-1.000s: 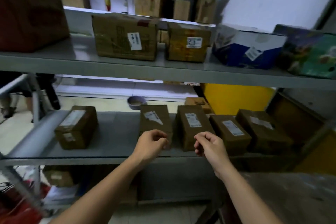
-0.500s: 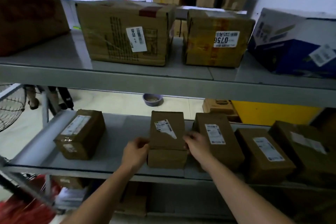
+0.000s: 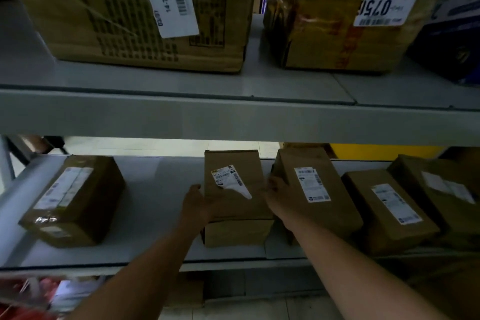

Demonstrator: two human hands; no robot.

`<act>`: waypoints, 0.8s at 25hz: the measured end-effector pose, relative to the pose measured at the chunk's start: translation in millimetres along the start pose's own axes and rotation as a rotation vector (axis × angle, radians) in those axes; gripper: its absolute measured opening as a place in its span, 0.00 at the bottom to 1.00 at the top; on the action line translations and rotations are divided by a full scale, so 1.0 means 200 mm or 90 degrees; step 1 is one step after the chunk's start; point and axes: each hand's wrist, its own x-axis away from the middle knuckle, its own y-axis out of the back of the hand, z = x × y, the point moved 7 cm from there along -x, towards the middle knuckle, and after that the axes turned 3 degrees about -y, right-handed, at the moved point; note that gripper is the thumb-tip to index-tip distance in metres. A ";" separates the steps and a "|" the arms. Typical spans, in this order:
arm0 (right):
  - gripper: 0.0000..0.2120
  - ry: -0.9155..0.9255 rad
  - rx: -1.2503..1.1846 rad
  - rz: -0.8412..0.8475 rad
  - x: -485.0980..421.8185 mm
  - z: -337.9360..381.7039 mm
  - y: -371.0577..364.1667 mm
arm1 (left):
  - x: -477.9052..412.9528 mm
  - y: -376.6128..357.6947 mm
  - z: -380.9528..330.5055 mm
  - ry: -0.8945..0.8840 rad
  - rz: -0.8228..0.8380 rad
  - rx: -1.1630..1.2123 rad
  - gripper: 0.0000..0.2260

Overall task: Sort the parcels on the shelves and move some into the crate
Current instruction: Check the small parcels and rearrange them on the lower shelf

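Both hands apparently clasp hemmed-in parcel (image 3: 235,197).

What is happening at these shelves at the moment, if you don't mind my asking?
A person is working through parcels on grey metal shelving. The left hand and right hand clasp opposite sides of a small brown parcel on the lower shelf. It appears to rest on the shelf, with similar labelled parcels either side. Two larger cartons sit on the upper shelf. No crate is in view.

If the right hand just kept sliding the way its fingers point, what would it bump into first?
Probably nothing solid: the right hand points back along the gap between the held parcel and the neighbouring parcel; depth is unclear.
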 end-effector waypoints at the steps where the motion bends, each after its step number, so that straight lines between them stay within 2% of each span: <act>1: 0.18 -0.007 0.010 0.005 -0.02 -0.01 -0.02 | -0.02 -0.01 0.02 0.015 0.008 0.016 0.37; 4: 0.25 -0.070 0.018 0.051 -0.05 -0.06 -0.10 | -0.06 -0.07 0.09 0.071 0.043 0.042 0.42; 6: 0.25 -0.099 0.026 0.120 -0.02 -0.08 -0.14 | -0.06 -0.09 0.13 0.086 0.059 0.061 0.42; 7: 0.22 -0.099 0.015 0.152 0.00 -0.07 -0.15 | -0.05 -0.11 0.13 0.088 0.082 0.068 0.38; 9: 0.18 -0.094 -0.009 0.176 0.02 -0.09 -0.15 | -0.01 -0.14 0.09 0.058 0.133 0.065 0.24; 10: 0.16 -0.089 -0.023 0.174 0.02 -0.09 -0.14 | -0.01 -0.15 0.09 0.050 0.139 0.055 0.18; 13: 0.13 -0.067 -0.059 0.135 -0.03 -0.12 -0.13 | 0.01 -0.12 0.08 0.062 0.113 0.032 0.15; 16: 0.30 -0.057 -0.104 0.081 -0.04 -0.14 -0.09 | 0.03 -0.08 0.05 0.056 0.086 0.064 0.12; 17: 0.33 -0.050 -0.116 0.068 -0.04 -0.14 -0.08 | 0.05 -0.06 0.03 0.051 0.081 0.072 0.13; 20: 0.30 -0.012 -0.154 0.047 0.03 -0.10 -0.01 | 0.12 0.00 -0.06 0.026 0.055 0.100 0.14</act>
